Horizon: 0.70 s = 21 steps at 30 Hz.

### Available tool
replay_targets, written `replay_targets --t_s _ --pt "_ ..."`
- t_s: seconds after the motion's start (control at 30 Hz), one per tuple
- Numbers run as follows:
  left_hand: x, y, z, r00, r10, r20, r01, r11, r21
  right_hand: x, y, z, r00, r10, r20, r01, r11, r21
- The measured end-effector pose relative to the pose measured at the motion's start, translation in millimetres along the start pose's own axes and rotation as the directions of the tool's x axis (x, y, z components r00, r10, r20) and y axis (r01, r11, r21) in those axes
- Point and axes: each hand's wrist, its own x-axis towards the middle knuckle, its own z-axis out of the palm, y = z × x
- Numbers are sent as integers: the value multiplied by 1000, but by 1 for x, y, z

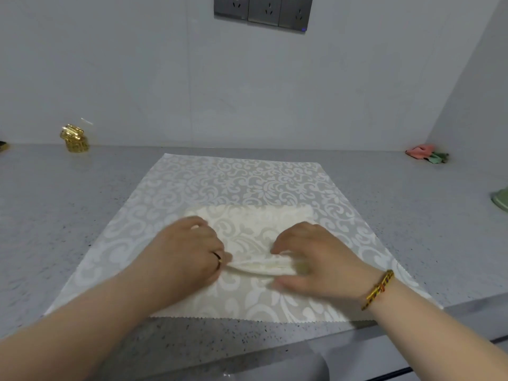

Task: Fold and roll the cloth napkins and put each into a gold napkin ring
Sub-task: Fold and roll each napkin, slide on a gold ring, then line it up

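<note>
Down near the counter's [55, 204] front edge, a cream napkin [247, 229] lies folded on a larger patterned cloth [247, 180] spread flat, its near edge rolled into a tube. The left hand [189, 251] and right hand [310, 259] both curl their fingers round that roll, one at each end; the right is blurred. Gold napkin rings [74, 138] stand well apart, far left by the wall.

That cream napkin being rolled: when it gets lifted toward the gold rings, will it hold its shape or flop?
Probably floppy: the cream napkin sags and creases between the left hand and right hand. Its loose roll likely unwinds unless pinched. It may slide, lying on another sheeny patterned cloth.
</note>
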Motion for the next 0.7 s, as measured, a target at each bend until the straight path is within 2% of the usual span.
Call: replay_targets --t_s 0.07,0.13,0.23,0.33,0.53,0.6,0.7 --pt "1 -20 -7 999 10 -46 -10 1000 4 0 -3 10 995 -86 -55 73 978 -197" --pt "-6 -45 -7 999 -14 -40 16 999 42 4 -7 21 981 -126 -150 77 953 -294" --pt "-21 -71 -3 990 -105 99 92 988 127 13 -21 35 968 -143 -207 68 940 -333" --pt "-29 -69 5 968 -170 184 152 982 109 24 -40 43 954 -139 -268 37 935 -354" --pt "-28 -22 4 978 -170 120 159 983 96 42 -65 51 927 -44 -373 -94 934 -345" --pt "-28 -10 5 978 -192 76 185 979 90 45 -72 52 920 -41 -389 -106 932 -348" --pt "-31 -1 9 979 -185 82 179 981 80 47 -76 58 909 -68 -411 -91 930 -355"
